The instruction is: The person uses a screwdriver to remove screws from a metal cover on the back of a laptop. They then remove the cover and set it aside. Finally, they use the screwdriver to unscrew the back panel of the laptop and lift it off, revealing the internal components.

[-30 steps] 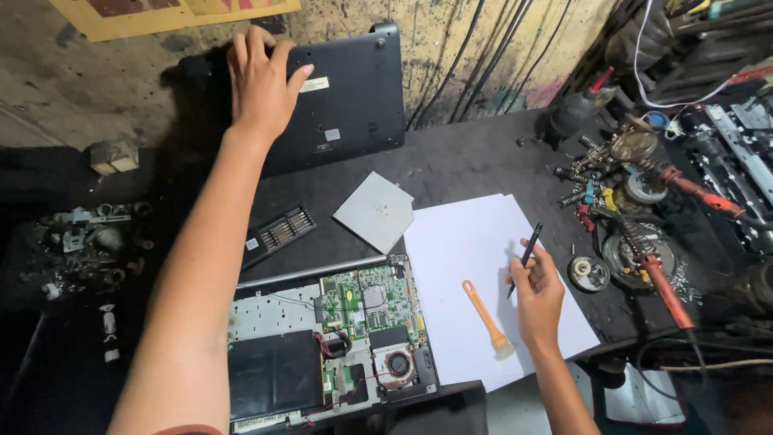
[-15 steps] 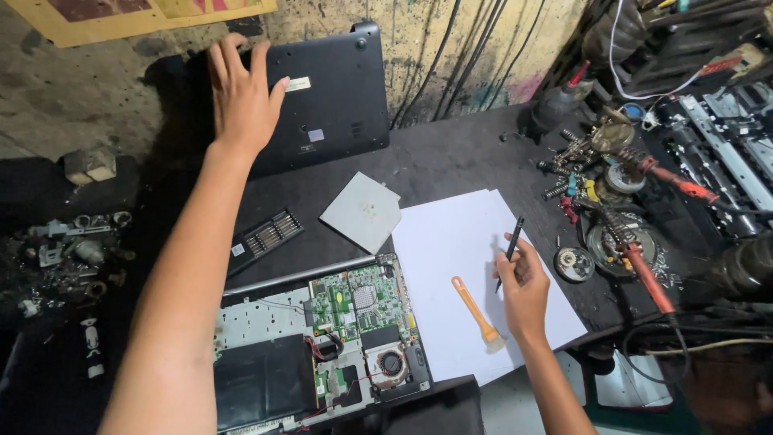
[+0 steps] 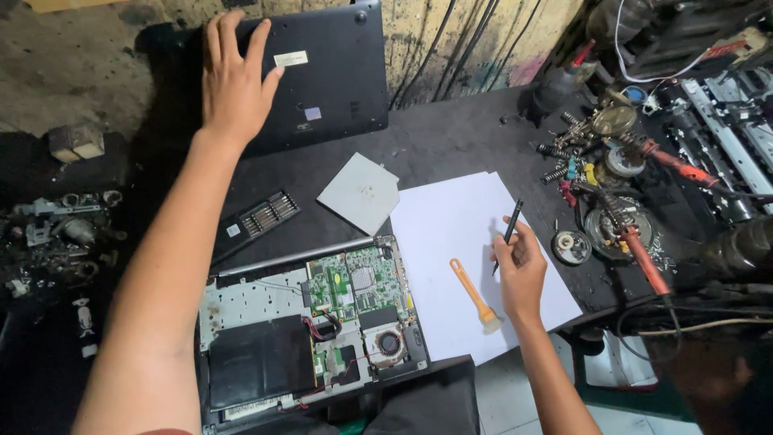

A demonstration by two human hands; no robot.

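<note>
The left hand [image 3: 233, 84] is laid flat, fingers spread, on the black laptop cover [image 3: 322, 72] at the table's [image 3: 451, 137] far edge. A black pen [image 3: 507, 234] is gripped by the right hand [image 3: 522, 274] over the white paper [image 3: 459, 242].

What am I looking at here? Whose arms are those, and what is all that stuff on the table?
The camera sits on a person's head and looks down, so the two arms are that person's own. The left hand lies flat on a black laptop cover at the far side of the dark table. The right hand holds a thin black screwdriver over a white sheet of paper. An orange plastic tool lies on that paper. Nearer, an opened laptop shows its green board, fan and black battery. A grey square cover and a case of small bits lie beside it.
</note>
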